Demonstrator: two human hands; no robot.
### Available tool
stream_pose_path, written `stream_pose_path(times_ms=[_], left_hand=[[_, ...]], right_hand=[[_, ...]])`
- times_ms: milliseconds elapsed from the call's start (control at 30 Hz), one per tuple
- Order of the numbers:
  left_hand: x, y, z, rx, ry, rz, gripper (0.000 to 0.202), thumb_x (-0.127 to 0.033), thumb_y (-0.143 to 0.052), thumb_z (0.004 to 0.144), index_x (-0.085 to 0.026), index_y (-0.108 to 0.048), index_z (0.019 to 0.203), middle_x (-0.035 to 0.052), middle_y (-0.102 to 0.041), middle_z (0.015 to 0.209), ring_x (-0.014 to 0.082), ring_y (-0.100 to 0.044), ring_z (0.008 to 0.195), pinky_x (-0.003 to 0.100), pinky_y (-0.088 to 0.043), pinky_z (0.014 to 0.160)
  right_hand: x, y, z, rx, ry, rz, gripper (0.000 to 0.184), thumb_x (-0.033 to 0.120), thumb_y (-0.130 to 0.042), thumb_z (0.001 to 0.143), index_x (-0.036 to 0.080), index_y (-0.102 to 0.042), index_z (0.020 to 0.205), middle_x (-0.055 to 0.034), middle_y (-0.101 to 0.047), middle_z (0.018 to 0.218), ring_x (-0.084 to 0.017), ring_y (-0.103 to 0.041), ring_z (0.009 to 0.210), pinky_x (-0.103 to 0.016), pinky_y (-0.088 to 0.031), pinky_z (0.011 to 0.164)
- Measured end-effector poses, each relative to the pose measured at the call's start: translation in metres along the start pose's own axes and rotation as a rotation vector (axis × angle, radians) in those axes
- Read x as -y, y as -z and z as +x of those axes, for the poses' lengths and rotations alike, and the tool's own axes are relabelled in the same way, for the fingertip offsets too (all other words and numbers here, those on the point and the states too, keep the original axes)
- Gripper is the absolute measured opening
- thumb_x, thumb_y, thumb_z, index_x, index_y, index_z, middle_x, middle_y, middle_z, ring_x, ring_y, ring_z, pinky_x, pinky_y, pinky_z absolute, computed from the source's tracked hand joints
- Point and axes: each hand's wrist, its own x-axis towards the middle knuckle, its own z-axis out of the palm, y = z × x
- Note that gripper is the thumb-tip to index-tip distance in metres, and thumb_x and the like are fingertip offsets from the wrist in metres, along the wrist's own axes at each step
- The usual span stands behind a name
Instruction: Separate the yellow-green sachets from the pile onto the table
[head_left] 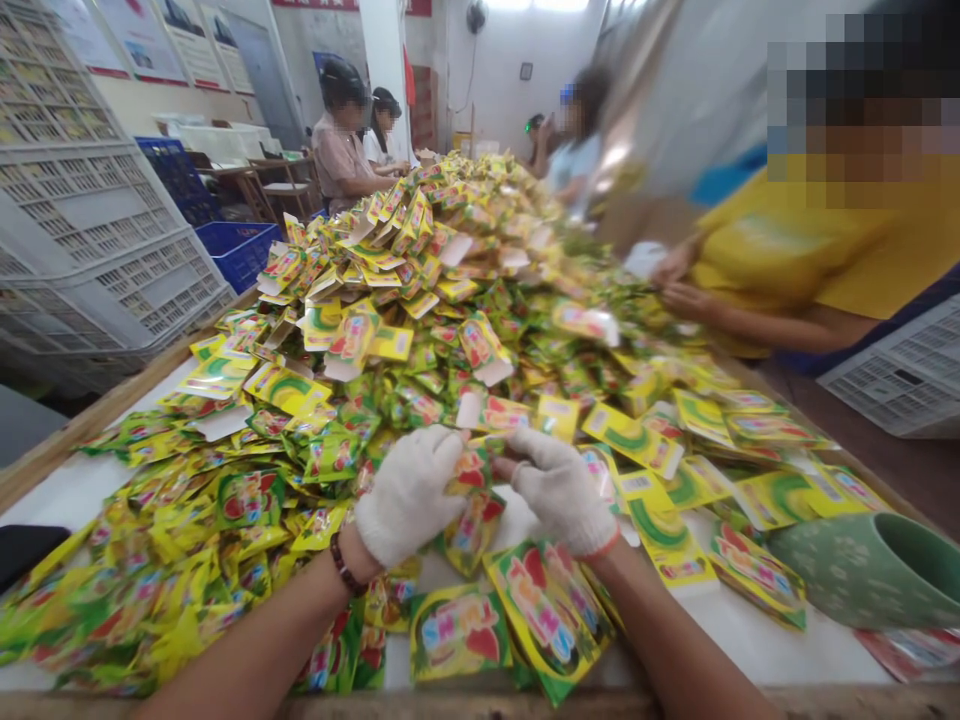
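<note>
My left hand [412, 490], in a white glove with a beaded bracelet at the wrist, closes round a small green and yellow packet [472, 468] with red fruit printed on it. From the other side, my right hand [559, 487], also gloved, has its bent fingertips pinched at the packet's edge. More packets [459, 632] lie flat on the white tabletop [795, 650] just below my hands. Flat yellow cartons [634, 440] lie beside my right hand. Loose packets [251, 498] are heaped to the left of my left hand.
A tall pile of cartons and packets [420, 230] runs down the table. At right lies a green patterned container [832, 565] on its side. A co-worker in a yellow shirt [810, 255] works at right; others sit further back. White crates [112, 220] stand stacked at left.
</note>
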Motion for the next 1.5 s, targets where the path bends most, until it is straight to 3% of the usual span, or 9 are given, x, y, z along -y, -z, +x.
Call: stream_pose_path(times_ms=[100, 233, 367, 533, 667, 967, 1100, 1300, 1500], left_hand=[[0.004, 0.002, 0.002, -0.027, 0.035, 0.015, 0.040, -0.035, -0.065, 0.072, -0.018, -0.055, 0.106, 0.0086, -0.057, 0.098, 0.0270, -0.054, 0.092, 0.040, -0.047, 0.080], [0.004, 0.000, 0.001, -0.060, 0.044, -0.005, 0.037, -0.036, -0.065, 0.073, -0.017, -0.056, 0.104, 0.0098, -0.058, 0.099, 0.0278, -0.055, 0.093, 0.041, -0.047, 0.081], [-0.008, 0.000, -0.001, -0.073, 0.029, -0.186, 0.038, -0.029, -0.063, 0.075, -0.016, -0.056, 0.110, 0.0110, -0.058, 0.104, 0.0282, -0.055, 0.097, 0.043, -0.047, 0.084], [-0.014, 0.001, 0.003, 0.024, 0.189, -0.972, 0.023, -0.028, -0.049, 0.087, -0.022, -0.055, 0.109, 0.0054, -0.062, 0.100, 0.0208, -0.059, 0.094, 0.036, -0.049, 0.082], [-0.013, -0.003, 0.005, -0.020, 0.352, -1.504, 0.047, -0.031, -0.063, 0.082, -0.022, -0.042, 0.122, 0.0058, -0.065, 0.102, 0.0190, -0.064, 0.087, 0.032, -0.052, 0.075], [-0.004, -0.007, 0.003, 0.030, 0.272, -1.473, 0.024, -0.032, -0.062, 0.083, -0.019, -0.054, 0.102, 0.0026, -0.064, 0.093, 0.0160, -0.061, 0.086, 0.030, -0.051, 0.076], [-0.006, 0.001, 0.005, -0.003, 0.349, -1.613, 0.044, -0.031, -0.073, 0.073, -0.020, -0.049, 0.109, 0.0037, -0.062, 0.100, 0.0176, -0.062, 0.088, 0.031, -0.051, 0.076], [-0.019, -0.002, -0.003, 0.384, 0.355, -1.815, 0.041, -0.030, -0.076, 0.069, -0.017, -0.057, 0.103, 0.0031, -0.063, 0.080, 0.0140, -0.060, 0.066, 0.025, -0.049, 0.059], [-0.017, -0.008, -0.006, 0.470, 0.414, -1.764, 0.030, -0.038, -0.074, 0.069, -0.013, -0.062, 0.079, 0.0020, -0.060, 0.069, 0.0101, -0.053, 0.056, 0.022, -0.042, 0.052]], right_hand=[[0.008, 0.001, -0.003, -0.038, -0.076, 0.136, 0.020, 0.025, -0.064, 0.071, 0.019, -0.071, 0.088, -0.0009, -0.068, 0.077, -0.012, -0.054, 0.059, -0.025, -0.044, 0.054], [0.011, -0.002, -0.008, 0.161, -0.237, 0.274, 0.039, 0.038, -0.067, 0.073, 0.017, -0.067, 0.106, 0.0032, -0.060, 0.051, -0.007, -0.042, 0.034, -0.020, -0.028, 0.035], [0.003, -0.004, -0.008, 0.352, -0.333, 0.279, 0.028, 0.046, -0.064, 0.074, 0.019, -0.061, 0.077, 0.0072, -0.047, 0.037, -0.009, -0.043, 0.030, -0.017, -0.024, 0.031], [-0.003, -0.004, -0.002, 0.071, -0.075, 0.111, 0.010, 0.030, -0.062, 0.075, 0.020, -0.064, 0.077, 0.0048, -0.056, 0.054, -0.008, -0.043, 0.041, -0.022, -0.036, 0.043], [-0.002, -0.006, -0.001, -0.225, 0.045, 0.103, 0.025, 0.030, -0.067, 0.073, 0.021, -0.060, 0.095, 0.0018, -0.059, 0.069, -0.012, -0.050, 0.056, -0.024, -0.042, 0.052], [0.002, -0.003, -0.002, 0.058, -0.044, 0.304, 0.023, 0.037, -0.071, 0.071, 0.017, -0.061, 0.078, -0.0009, -0.063, 0.074, -0.012, -0.052, 0.061, -0.024, -0.044, 0.054], [0.006, -0.002, -0.004, 0.006, -0.062, 0.325, 0.023, 0.038, -0.071, 0.071, 0.017, -0.062, 0.073, 0.0010, -0.059, 0.063, -0.012, -0.052, 0.055, -0.024, -0.044, 0.052], [0.005, -0.006, -0.001, -0.112, 0.018, 0.455, 0.049, 0.033, -0.078, 0.064, 0.023, -0.056, 0.107, -0.0013, -0.067, 0.091, -0.016, -0.061, 0.078, -0.025, -0.050, 0.066], [0.001, -0.002, -0.005, 0.090, 0.018, 0.408, 0.052, 0.047, -0.071, 0.073, 0.021, -0.063, 0.117, -0.0072, -0.069, 0.108, -0.024, -0.063, 0.100, -0.038, -0.049, 0.090]])
